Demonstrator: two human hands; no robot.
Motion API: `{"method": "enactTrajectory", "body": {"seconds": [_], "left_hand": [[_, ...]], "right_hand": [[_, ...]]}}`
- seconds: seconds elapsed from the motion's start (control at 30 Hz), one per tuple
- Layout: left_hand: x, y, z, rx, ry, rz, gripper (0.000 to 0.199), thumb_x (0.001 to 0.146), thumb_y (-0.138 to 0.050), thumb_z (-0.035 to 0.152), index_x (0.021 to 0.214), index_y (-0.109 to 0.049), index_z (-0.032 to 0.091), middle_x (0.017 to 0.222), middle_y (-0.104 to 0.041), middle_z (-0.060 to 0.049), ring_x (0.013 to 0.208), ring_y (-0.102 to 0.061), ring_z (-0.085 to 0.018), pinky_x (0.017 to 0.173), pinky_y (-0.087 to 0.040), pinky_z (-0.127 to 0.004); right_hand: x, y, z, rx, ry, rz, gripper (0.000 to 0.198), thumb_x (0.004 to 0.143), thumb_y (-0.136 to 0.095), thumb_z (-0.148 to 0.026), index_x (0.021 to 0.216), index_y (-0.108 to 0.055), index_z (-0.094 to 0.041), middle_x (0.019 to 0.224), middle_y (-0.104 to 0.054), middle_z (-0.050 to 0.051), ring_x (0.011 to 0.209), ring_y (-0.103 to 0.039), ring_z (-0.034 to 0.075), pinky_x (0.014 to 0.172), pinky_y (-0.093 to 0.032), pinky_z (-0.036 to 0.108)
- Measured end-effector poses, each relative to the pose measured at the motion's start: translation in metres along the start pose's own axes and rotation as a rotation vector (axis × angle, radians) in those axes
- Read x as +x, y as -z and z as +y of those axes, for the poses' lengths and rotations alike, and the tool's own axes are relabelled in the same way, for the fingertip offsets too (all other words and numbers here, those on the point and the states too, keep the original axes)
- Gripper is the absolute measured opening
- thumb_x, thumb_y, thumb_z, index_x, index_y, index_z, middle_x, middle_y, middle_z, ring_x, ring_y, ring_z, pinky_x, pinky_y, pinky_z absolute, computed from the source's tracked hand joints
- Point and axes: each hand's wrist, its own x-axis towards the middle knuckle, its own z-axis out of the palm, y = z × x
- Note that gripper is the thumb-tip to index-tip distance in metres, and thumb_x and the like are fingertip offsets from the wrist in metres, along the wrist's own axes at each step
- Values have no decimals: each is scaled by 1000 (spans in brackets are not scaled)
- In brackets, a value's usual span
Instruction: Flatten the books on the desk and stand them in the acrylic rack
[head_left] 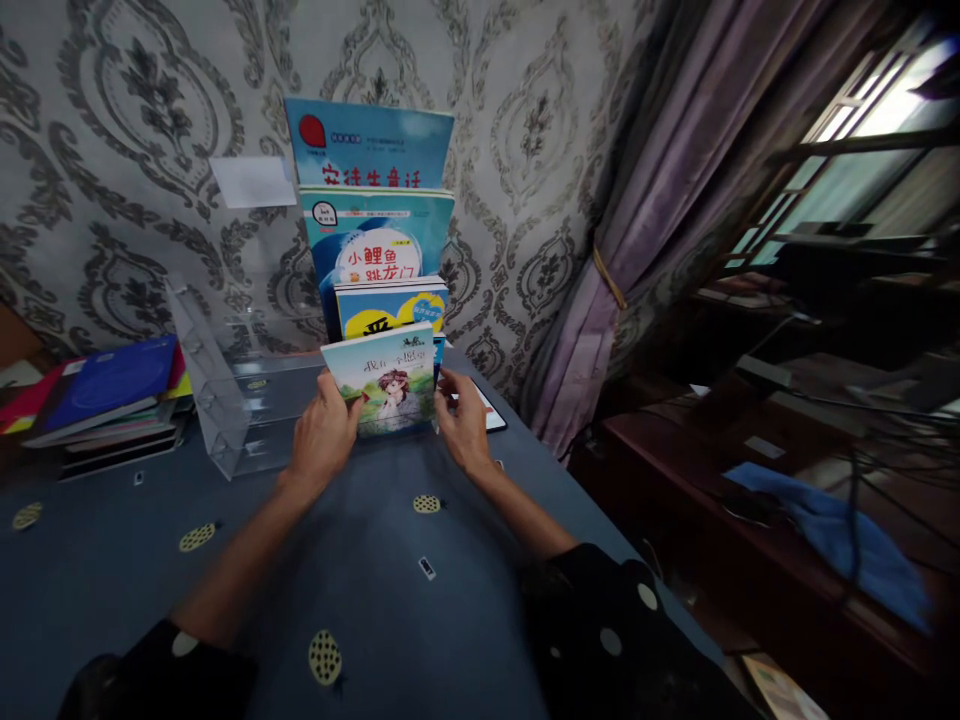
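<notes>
A small book with a pale green cover and a drawn figure (pixel 386 385) stands upright in front of me, at the front of a stepped row of books. My left hand (pixel 326 425) grips its left edge, thumb on the cover and the other fingers mostly hidden. Around the right edge curls my right hand (pixel 461 415), its fingers partly behind the book. Behind rise a blue-and-yellow book (pixel 390 308), a teal book (pixel 379 240) and a taller blue book (pixel 375 145). To the left stretch the bare tiers of a clear acrylic rack (pixel 214 390).
Left of the rack lies a stack of books and folders (pixel 112 385). A tablet or phone with a bright screen (pixel 491 410) is partly behind my right hand. The blue tablecloth (pixel 390 610) ends at the right, beside a curtain (pixel 600 290) and a cluttered brown desk (pixel 675 450).
</notes>
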Motion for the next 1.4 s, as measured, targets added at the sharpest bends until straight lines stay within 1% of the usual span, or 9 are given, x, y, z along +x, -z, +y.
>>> {"method": "enactTrajectory", "body": {"seconds": [0.1,0.2,0.37,0.5,0.83,1.07,1.27,1.33,1.4], "left_hand": [[0,2,6,25,-15,-34,46,98,-48,32,135,-32,10,113,-69,-21,98,-71,-34,69,-53,-35],[0,5,14,50,15,-92,39,100,-43,32,132,-36,10,108,-70,-21,92,-73,-34,69,-54,-36],[4,6,15,85,14,-116,33,101,-40,30,128,-39,10,103,-72,-20,86,-74,-31,68,-54,-35],[5,2,14,128,8,-116,35,101,-39,28,130,-39,7,97,-73,-19,84,-74,-31,68,-54,-33],[8,3,19,117,25,-163,46,102,-35,21,142,-26,2,95,-74,-20,87,-75,-31,71,-54,-35],[8,2,15,128,15,-191,43,102,-32,21,140,-29,2,92,-73,-21,86,-75,-32,71,-54,-35],[9,-1,8,72,-35,-183,42,102,-31,22,139,-29,3,90,-74,-19,85,-75,-31,72,-53,-35],[10,-1,7,65,-30,-180,42,102,-31,23,139,-28,4,89,-74,-18,84,-75,-31,72,-53,-34],[11,-1,6,46,-29,-181,44,102,-32,26,141,-27,5,89,-75,-17,84,-75,-30,72,-52,-33]], "right_hand": [[3,-3,1,-66,-14,-14,39,87,-48,-20,124,-60,-18,96,-59,10,89,-60,25,75,-55,39],[4,-4,1,-87,-19,-29,41,87,-47,-19,126,-60,-18,98,-57,10,90,-60,25,77,-55,39],[4,-6,3,-67,-31,-34,42,88,-46,-21,128,-60,-19,101,-58,11,91,-59,26,78,-55,40],[5,-8,5,-52,-37,-15,40,88,-46,-21,124,-62,-19,97,-58,10,86,-59,25,77,-54,40],[2,-13,7,-24,-29,75,29,85,-47,-20,108,-66,-20,90,-59,7,82,-58,23,73,-52,38],[1,-9,5,-16,-51,38,32,85,-46,-23,110,-65,-16,93,-58,9,86,-59,25,76,-52,41],[22,-2,3,-45,1,37,32,86,-52,-31,111,-64,-17,98,-60,10,94,-59,28,85,-51,45],[31,-2,1,-10,14,37,32,86,-53,-33,113,-63,-18,100,-60,10,94,-59,27,85,-51,44],[38,-3,0,25,12,26,26,87,-53,-35,105,-65,-20,99,-60,9,92,-59,26,82,-52,42]]}}
